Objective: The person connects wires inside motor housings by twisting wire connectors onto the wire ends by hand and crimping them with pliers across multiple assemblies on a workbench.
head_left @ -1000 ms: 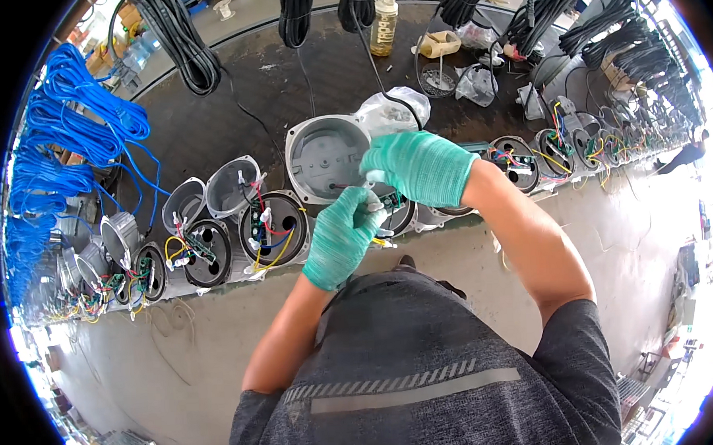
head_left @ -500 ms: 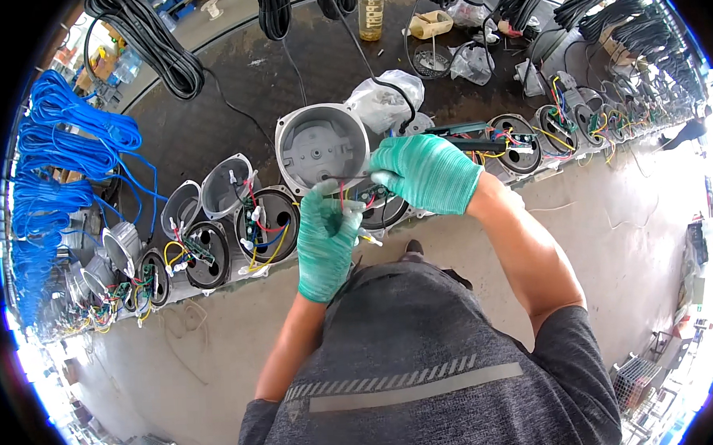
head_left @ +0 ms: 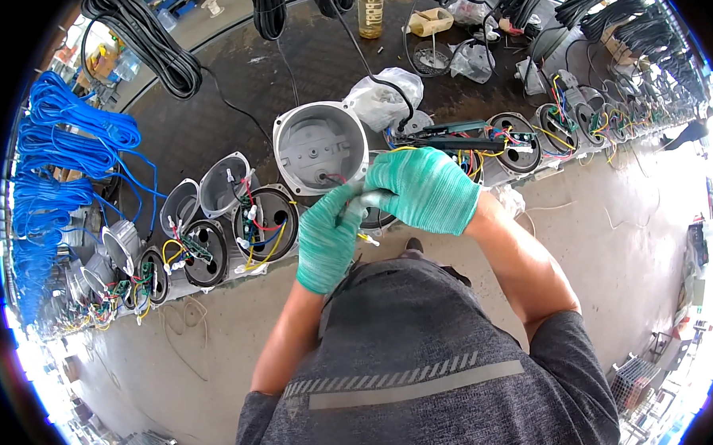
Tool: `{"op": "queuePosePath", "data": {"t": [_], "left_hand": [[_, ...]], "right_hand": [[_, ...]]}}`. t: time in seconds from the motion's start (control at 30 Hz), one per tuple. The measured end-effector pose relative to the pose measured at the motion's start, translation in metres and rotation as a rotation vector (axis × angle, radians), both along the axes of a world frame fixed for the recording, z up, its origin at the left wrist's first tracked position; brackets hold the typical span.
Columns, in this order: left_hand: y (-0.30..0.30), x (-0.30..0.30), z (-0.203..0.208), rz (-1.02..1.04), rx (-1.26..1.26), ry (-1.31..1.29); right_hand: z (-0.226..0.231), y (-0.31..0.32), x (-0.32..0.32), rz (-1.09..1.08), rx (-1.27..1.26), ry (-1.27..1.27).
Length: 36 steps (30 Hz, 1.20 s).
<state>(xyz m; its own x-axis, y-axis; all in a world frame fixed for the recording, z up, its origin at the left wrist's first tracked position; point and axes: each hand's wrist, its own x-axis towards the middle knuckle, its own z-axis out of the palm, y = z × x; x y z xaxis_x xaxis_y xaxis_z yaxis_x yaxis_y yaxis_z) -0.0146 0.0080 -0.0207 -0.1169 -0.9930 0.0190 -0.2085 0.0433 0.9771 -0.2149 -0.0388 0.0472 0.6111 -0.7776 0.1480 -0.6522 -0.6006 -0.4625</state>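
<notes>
Left hand (head_left: 324, 244) and right hand (head_left: 428, 191) meet, fingers curled in (can't tell what they grip); the red wire (head_left: 337, 178) slants near-right from the grey cup (head_left: 313, 129), just far of them, left hand nearer.

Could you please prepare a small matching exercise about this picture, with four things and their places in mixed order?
Column one:
1. Blue cable coils
2. Bottle
3. Crumpled plastic bag
4. Left hand and right hand

Column two:
A. Just beyond and to the right of the large open grey housing
B. Together, at the near side of that housing
C. Along the left side of the picture
D. Near the far edge of the dark table

Right pairs: 1-C, 2-D, 3-A, 4-B.
</notes>
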Motion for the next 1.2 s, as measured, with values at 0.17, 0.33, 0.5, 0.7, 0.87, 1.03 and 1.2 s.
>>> {"op": "queuePosePath", "data": {"t": [0.17,0.33,0.5,0.7,0.87,1.03,1.2], "left_hand": [[0.001,0.004,-0.002,0.003,0.005,-0.021],[-0.001,0.004,0.001,-0.014,-0.017,-0.057],[-0.002,0.003,0.003,-0.042,-0.068,-0.030],[-0.006,0.004,0.002,-0.131,-0.101,-0.002],[-0.006,0.005,-0.006,-0.158,-0.063,0.083],[-0.007,0.009,-0.010,-0.148,-0.163,-0.076],[-0.009,0.006,-0.009,-0.147,-0.140,-0.121]], "right_hand": [[-0.003,0.019,-0.012,-0.176,0.030,-0.147],[0.009,0.063,-0.010,-0.188,0.267,0.112],[-0.023,0.077,0.007,-0.305,0.123,0.047],[-0.014,0.062,-0.005,0.014,-0.230,0.078],[0.003,0.047,-0.006,0.072,-0.253,0.194],[-0.003,0.035,-0.012,0.137,-0.474,0.196],[-0.008,0.034,-0.017,0.191,-0.491,0.184]]}}
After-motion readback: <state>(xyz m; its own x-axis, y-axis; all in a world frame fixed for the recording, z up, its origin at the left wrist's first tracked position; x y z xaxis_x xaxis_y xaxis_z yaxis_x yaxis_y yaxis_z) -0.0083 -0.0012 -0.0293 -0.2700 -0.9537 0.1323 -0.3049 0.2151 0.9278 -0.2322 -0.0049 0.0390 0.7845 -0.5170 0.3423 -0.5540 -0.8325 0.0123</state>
